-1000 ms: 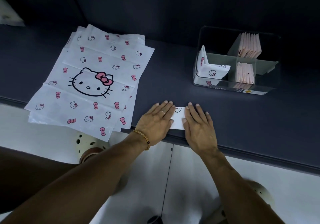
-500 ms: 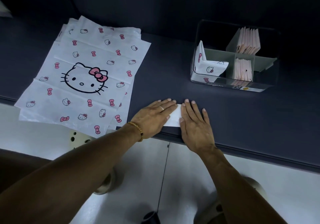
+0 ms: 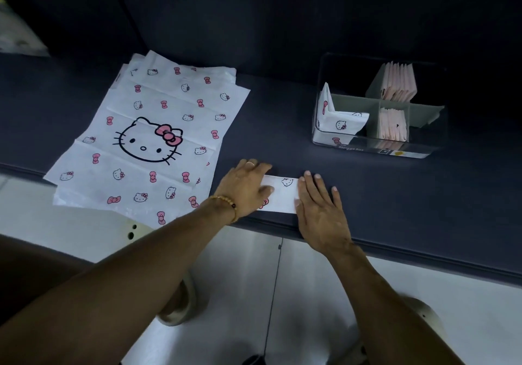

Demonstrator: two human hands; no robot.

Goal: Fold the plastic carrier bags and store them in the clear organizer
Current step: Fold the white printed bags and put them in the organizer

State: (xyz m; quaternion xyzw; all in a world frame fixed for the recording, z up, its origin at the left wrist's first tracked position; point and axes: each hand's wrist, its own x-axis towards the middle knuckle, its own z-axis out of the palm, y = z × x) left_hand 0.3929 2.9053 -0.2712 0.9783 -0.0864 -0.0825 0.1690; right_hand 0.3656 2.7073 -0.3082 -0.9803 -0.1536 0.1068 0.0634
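At nine o'clock on the dark counter (image 3: 268, 127) lies a stack of flat bags (image 3: 147, 144), white with pink bows and a big cat face on the top one; its near edge hangs a little over the counter's front. Just right of the stack, at about six o'clock, the left hand (image 3: 244, 188) lies palm down on the left end of a folded bag (image 3: 281, 195), a narrow white strip at the counter's front edge. Its fingers (image 3: 255, 168) are bent a little and close together, pressing on the strip; there is a ring on one and a beaded bracelet (image 3: 227, 205) on the wrist. The right hand (image 3: 319, 209) lies flat on the strip's right end, fingers straight and slightly spread, tips pointing to twelve o'clock. Between the two hands a short stretch of the strip shows, with a small cat face printed on it. Farther back, at two o'clock and well apart from the hands, stands the clear organizer (image 3: 367, 150). Its left compartment holds folded white bags (image 3: 339, 123) of the same print, one leaning against the left wall. The two middle compartments hold upright pink bags (image 3: 394, 104), one row behind the other.
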